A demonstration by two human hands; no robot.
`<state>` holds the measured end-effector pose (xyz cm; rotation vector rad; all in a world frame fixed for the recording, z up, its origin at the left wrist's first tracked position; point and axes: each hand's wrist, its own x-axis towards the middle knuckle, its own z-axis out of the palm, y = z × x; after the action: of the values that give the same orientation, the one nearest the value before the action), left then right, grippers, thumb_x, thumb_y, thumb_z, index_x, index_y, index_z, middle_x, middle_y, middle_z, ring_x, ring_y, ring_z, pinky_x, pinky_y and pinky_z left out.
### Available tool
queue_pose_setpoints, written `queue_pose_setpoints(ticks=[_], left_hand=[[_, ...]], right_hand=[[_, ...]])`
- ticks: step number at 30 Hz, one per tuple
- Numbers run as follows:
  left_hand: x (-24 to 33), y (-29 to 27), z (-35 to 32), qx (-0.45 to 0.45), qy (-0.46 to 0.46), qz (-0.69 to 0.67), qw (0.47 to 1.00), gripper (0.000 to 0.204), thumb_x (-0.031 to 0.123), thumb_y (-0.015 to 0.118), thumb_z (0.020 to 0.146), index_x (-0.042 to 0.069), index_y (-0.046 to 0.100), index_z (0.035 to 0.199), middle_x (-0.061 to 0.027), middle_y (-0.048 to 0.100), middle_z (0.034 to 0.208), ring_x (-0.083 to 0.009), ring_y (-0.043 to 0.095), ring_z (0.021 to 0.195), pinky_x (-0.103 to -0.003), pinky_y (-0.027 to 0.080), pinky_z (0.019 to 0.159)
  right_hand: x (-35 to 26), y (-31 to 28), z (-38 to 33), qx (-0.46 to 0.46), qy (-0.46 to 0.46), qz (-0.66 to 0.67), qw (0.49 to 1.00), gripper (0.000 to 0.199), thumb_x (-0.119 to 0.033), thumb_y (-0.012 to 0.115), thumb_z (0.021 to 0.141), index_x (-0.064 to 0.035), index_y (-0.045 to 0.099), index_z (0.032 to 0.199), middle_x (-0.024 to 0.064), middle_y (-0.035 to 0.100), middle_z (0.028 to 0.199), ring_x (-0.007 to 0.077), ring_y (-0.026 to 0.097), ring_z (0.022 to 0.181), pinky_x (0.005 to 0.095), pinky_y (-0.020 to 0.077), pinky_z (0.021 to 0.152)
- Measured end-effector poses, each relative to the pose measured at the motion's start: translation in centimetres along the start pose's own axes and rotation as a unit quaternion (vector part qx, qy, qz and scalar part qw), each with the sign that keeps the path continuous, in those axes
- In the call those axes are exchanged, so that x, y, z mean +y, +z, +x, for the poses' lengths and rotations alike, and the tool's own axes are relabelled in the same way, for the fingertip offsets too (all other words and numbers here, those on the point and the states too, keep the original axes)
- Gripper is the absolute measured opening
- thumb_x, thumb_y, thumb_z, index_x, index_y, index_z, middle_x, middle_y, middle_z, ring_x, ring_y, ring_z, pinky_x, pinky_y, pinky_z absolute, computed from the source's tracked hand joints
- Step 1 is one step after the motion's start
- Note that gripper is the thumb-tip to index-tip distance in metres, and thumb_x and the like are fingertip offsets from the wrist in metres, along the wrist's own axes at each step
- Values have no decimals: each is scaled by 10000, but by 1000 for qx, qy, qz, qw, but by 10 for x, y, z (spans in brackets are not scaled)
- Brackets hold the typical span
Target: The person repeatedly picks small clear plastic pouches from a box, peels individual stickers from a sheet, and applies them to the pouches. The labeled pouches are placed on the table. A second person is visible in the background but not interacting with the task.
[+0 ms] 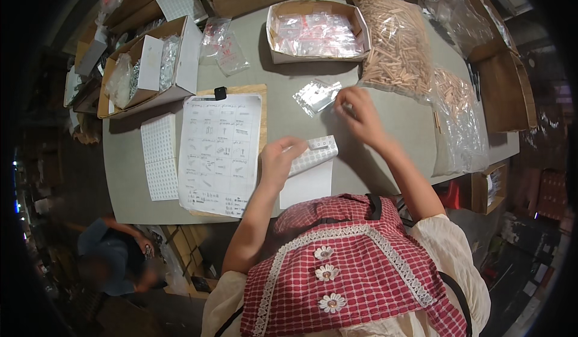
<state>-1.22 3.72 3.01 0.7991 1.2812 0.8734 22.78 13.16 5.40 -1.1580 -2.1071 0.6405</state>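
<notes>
My left hand [280, 160] grips a white sheet of small round stickers [321, 150], which is bent over so its far edge curls up. Beneath it, a plain white paper [310, 186] lies near the table's front edge. My right hand [359, 115] is raised off to the right, its fingers curled together; whatever they may hold is too small to make out. Just left of those fingertips, a small clear plastic bag [315, 98] with shiny contents rests on the table. Left of my left hand, a printed parts sheet [220, 150] is clipped to a wooden clipboard [263, 105].
A white box [278, 53] of small packets stands at the back. Large clear bags of wooden dowels [394, 42] lie to the right. At the left are a box of bagged hardware [186, 66] and another sticker sheet [159, 156]. Another person [114, 252] sits at lower left.
</notes>
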Motion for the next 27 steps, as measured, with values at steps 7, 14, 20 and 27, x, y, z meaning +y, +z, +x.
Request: queue_pose_setpoints(ticks=[7,14,20,27], left_hand=[[0,-1,0,18,58,84,995,208,186,716,963,-15,750,1001,-8,720,882,-56,623,797,-211,481,734],[-3,2,1,22,50,67,996,213,192,715,967,-17,751,989,-2,718,881,-51,621,800,-206,476,734],[4,3,-2,29,49,68,996,204,188,721,962,-11,753,990,3,716,876,-50,619,798,-208,472,732],[5,2,-1,23,48,77,996,237,223,721,952,-4,760,1008,-34,744,931,-88,651,863,-233,486,792]], right_hand=[[43,6,20,-7,31,-57,998,121,-15,633,895,-35,624,1014,143,597,1180,396,496,1159,480,427,1006],[44,14,17,-2,-31,-171,985,188,-30,674,872,-24,624,1053,170,603,1166,401,528,1147,480,439,991],[46,5,35,14,90,-156,984,452,-151,824,763,-23,623,1147,188,619,1119,413,573,1086,491,472,957],[63,-7,38,-5,155,-15,988,348,-145,811,760,-49,672,1064,149,633,1031,336,600,1012,436,494,893]])
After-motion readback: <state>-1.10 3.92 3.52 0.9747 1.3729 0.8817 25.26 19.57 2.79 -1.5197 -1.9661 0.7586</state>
